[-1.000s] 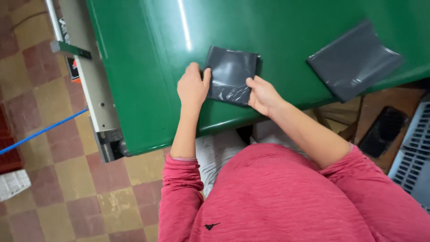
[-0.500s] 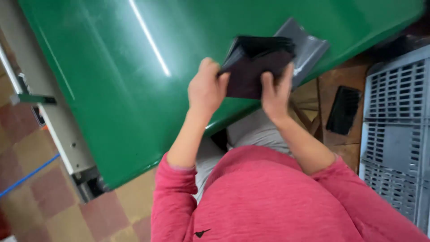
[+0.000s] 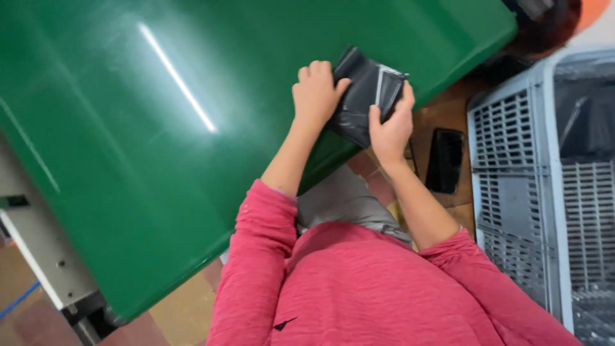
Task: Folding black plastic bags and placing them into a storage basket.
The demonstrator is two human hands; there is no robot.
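a: gripping a dark grey plastic mailer bag (image 3: pixel 362 96) with both hands. left hand (image 3: pixel 315 95) curling closed over its left edge, right hand (image 3: pixel 391 122) pinching its lower right corner, thumb pressing on the front.

b: sitting where, exactly?

a: resting between the two hands, partly on the near edge of the green belt (image 3: pixel 160 128), partly hanging past it toward the body.

b: risking anything?

a: probably slipping. looking thin, slick and glossy, creasing into soft folds, catching pale glints near the right fingertips. pinching only at a corner, so possibly sliding out and dropping over the edge below the hands.

b: and the surface under the left hand?

a: looking smooth and shiny too, reflecting a long streak of light to the left of that hand. offering little friction, likely.

b: anything to the right of the right hand?

a: a grey slotted plastic crate (image 3: pixel 544 192), rigid and ribbed, standing well apart. closer in, just below the right wrist, a flat black rectangle (image 3: pixel 445 160) lying on a brownish surface, possibly a phone, hard to tell. catching the falling bag there, maybe.

b: contents of the bag?

a: hidden; looking flat, folded over once.
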